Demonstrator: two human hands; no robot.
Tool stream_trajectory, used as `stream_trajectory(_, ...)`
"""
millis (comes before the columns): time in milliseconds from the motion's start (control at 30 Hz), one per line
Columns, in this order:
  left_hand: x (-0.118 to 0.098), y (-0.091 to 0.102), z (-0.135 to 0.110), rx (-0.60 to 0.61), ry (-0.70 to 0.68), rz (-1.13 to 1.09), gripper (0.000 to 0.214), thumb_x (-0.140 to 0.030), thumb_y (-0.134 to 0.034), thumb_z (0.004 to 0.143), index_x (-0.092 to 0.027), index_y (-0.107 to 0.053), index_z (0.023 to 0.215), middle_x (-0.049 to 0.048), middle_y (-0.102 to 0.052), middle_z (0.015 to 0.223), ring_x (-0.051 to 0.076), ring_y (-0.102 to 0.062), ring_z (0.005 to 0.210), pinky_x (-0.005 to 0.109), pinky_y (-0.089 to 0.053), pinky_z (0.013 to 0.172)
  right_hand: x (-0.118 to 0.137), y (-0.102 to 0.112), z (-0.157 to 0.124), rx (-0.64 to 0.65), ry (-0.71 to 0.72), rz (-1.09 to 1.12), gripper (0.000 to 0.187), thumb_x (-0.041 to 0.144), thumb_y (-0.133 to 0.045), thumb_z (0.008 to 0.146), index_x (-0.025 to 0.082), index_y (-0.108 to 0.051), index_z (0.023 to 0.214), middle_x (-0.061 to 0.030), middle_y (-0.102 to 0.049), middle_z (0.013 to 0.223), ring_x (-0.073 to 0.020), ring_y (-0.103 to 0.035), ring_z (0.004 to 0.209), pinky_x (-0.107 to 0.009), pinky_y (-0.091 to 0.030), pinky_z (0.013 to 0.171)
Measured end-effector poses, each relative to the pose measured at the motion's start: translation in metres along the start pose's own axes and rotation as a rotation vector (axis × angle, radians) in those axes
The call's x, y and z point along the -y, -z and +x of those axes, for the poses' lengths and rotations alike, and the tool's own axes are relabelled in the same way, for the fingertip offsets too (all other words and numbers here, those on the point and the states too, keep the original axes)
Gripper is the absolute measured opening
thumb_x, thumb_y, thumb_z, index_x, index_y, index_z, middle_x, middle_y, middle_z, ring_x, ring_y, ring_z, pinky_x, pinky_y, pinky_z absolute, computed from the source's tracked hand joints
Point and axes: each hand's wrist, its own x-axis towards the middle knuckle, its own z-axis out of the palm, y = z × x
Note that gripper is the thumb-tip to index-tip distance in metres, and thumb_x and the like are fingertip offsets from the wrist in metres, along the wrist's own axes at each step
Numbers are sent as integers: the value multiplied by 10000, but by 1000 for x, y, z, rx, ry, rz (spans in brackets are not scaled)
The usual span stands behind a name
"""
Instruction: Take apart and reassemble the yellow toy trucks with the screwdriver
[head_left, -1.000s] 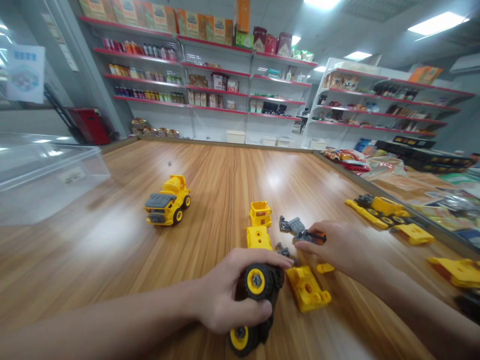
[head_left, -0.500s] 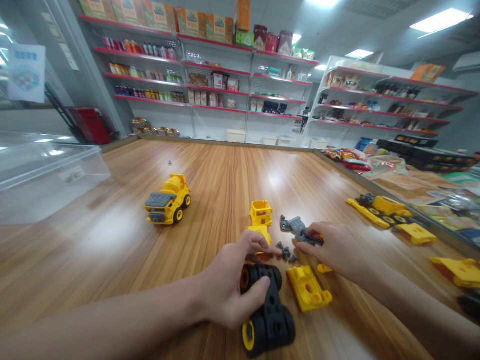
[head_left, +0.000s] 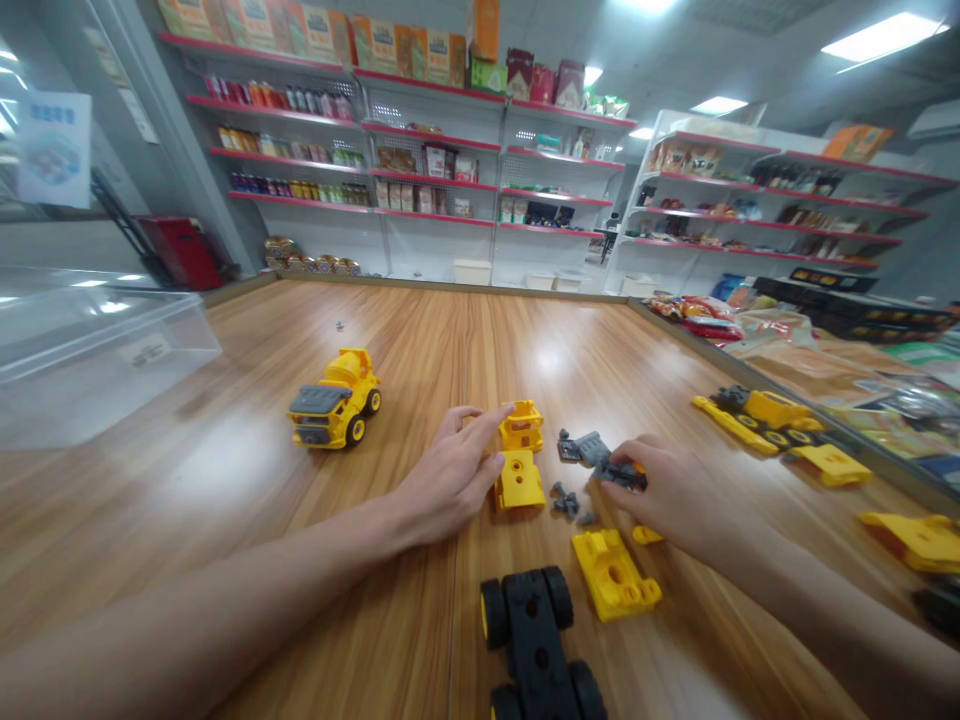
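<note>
My left hand point(head_left: 450, 475) reaches forward with fingers stretched out, its fingertips touching a small yellow cab block point(head_left: 523, 425) and lying beside a yellow plate with holes point(head_left: 519, 480). It holds nothing. A black toy chassis with wheels point(head_left: 536, 635) lies free on the wooden table point(head_left: 225, 480) near me. My right hand point(head_left: 667, 490) is closed on a small black and orange screwdriver point(head_left: 626, 475), next to a grey toy part point(head_left: 585, 447). Small grey screws point(head_left: 568, 502) lie between the hands. A yellow toy body part point(head_left: 615, 580) rests beside the chassis.
A whole yellow toy mixer truck point(head_left: 334, 400) stands to the left. More yellow toy parts point(head_left: 765, 420) lie at the right, near the table edge, and another point(head_left: 919, 540) further right. A clear plastic box point(head_left: 82, 340) sits at far left. Shop shelves point(head_left: 420, 170) line the back.
My left hand let go of the black wheeled chassis, which now lies flat on the table, and reached forward to the yellow cab block. My right hand stayed on the screwdriver.
</note>
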Motion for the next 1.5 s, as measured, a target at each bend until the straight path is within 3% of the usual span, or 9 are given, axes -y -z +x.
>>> stream_trajectory(167, 2, -4, -1, -42, 17, -49, 431, -212, -442, 944, -197, -483, 1373, 102, -559, 1289, 260, -441, 1171, 498, -355, 1063, 6, 3, -3, -86, 53, 93, 180, 342, -651, 831, 228, -637, 970, -35, -645, 962, -200, -643, 790, -301, -489, 683)
stream_trajectory(367, 8, -7, 1, -191, 134, -219, 225, -269, -542, 912, -171, -673, 1066, 82, -585, 1000, 225, -548, 958, 432, -444, 926, 22, 8, -8, -138, 188, 256, 219, 312, -659, 855, 235, -606, 1054, -49, -612, 1105, -178, -652, 801, -303, -539, 708)
stream_trajectory(533, 1, -6, -1, -310, 219, -537, 151, -295, -547, 933, -166, -612, 977, 58, -616, 966, 182, -581, 928, 352, -469, 898, 28, 9, -10, -215, 315, 339, 271, 244, -652, 865, 234, -586, 1127, -66, -575, 1167, -200, -642, 938, -326, -561, 774)
stream_trajectory(767, -17, -13, -6, -100, 325, -1126, 218, -347, -645, 876, -134, -596, 867, 25, -637, 792, 131, -638, 674, 274, -554, 656, 38, 17, -15, -297, 419, 419, 268, 233, -686, 859, 208, -595, 1110, -78, -564, 1126, -204, -615, 1011, -328, -554, 818)
stream_trajectory(967, -17, -14, -7, 59, 433, -1409, 287, -389, -650, 869, -104, -633, 878, 30, -635, 723, 113, -632, 516, 235, -529, 525, 42, 16, -19, -318, 490, 439, 304, 205, -689, 852, 220, -609, 1145, -85, -540, 1145, -186, -656, 919, -311, -572, 744)
stream_trajectory(1200, -12, -13, -6, 38, 489, -1528, 208, -302, -621, 898, -120, -652, 995, 67, -691, 868, 161, -731, 714, 213, -587, 647, 48, 23, -20, -458, 464, 405, 330, 191, -714, 830, 243, -606, 1138, -81, -541, 1084, -187, -653, 878, -291, -594, 686)
stream_trajectory(1500, -22, -11, -10, 221, 421, -1454, 245, -237, -657, 874, -52, -699, 1029, 169, -746, 894, 197, -731, 794, 264, -589, 730, 47, 15, -22, -355, 476, 396, 387, 53, -594, 824, 219, -576, 1173, -80, -447, 1119, -124, -645, 739, -263, -591, 645)
